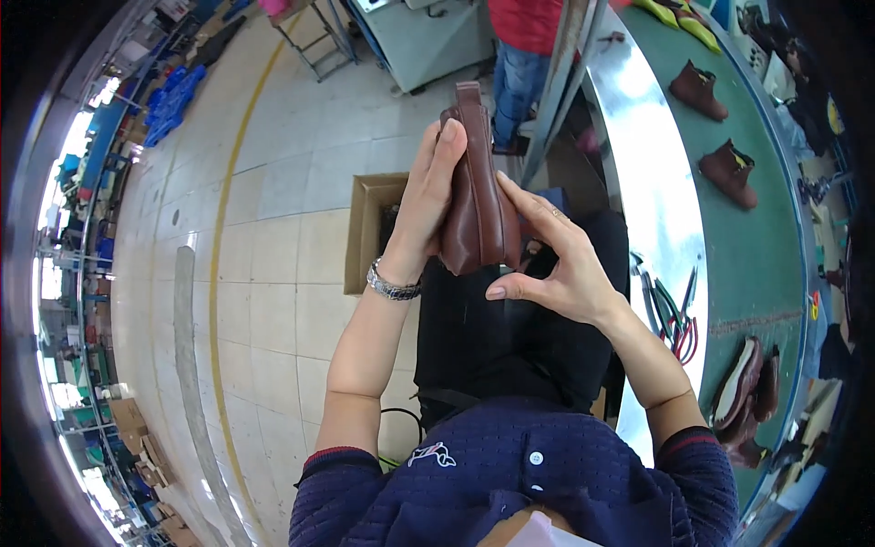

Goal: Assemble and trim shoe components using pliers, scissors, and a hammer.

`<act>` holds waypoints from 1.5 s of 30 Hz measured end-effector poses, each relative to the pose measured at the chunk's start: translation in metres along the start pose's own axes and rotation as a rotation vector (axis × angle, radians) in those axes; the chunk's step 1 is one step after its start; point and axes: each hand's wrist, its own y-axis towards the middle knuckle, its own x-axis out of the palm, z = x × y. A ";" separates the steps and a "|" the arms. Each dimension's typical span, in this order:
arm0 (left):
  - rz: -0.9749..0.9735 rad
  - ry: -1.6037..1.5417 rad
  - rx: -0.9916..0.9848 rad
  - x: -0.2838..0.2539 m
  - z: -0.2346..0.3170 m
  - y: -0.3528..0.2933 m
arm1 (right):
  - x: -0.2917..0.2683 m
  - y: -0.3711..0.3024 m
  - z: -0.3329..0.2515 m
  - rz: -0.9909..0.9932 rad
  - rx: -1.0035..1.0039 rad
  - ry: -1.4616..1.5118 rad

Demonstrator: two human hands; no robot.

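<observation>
A brown leather ankle boot [476, 205] is held up in front of me over my lap, with its pull tab at the far end and its rounded toe toward me. Along its left side lies my left hand [427, 187], closed on it, the thumb tip near the ankle opening. My right hand [567, 260] has its fingers stretched out against the boot's right side. Its thumb is spread away, below the toe and apart from the leather. The boot's sole and the left fingers behind it are mostly hidden.
On my right runs a metal ledge [652, 155] holding pliers and other hand tools [673, 314]. Beyond it a green conveyor belt [752, 264] carries several brown boots [729, 173]. A cardboard box [362, 228] stands on the floor ahead. Another person [524, 68] stands farther off near a metal post.
</observation>
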 end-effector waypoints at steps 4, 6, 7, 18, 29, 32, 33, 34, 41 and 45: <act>0.043 0.027 -0.025 -0.011 -0.002 -0.002 | 0.004 0.008 0.005 -0.005 -0.028 0.038; 0.047 0.024 -0.023 -0.011 -0.003 -0.006 | 0.005 0.009 0.001 0.008 -0.009 0.006; 0.048 0.016 -0.023 -0.010 -0.003 -0.008 | 0.006 0.009 0.000 0.007 -0.008 0.008; -0.453 0.007 0.143 -0.065 -0.040 -0.032 | 0.005 -0.009 0.006 0.094 -0.092 -0.172; -0.363 0.561 0.096 -0.064 -0.074 -0.044 | -0.006 -0.014 0.007 0.045 -0.067 -0.069; -0.496 -0.033 0.017 -0.071 -0.063 -0.037 | -0.018 -0.012 0.002 -0.040 -0.050 0.025; -0.222 -0.206 -0.102 -0.047 -0.056 -0.031 | -0.027 -0.011 0.002 -0.142 0.017 0.103; -0.226 -0.219 -0.104 -0.046 -0.060 -0.023 | -0.034 -0.010 -0.001 -0.143 0.026 0.094; -0.125 0.155 -0.012 0.006 -0.067 -0.010 | -0.089 0.006 -0.014 -0.418 0.504 0.117; -0.065 0.168 0.066 0.014 -0.074 -0.009 | -0.090 0.009 0.001 -0.396 0.535 0.061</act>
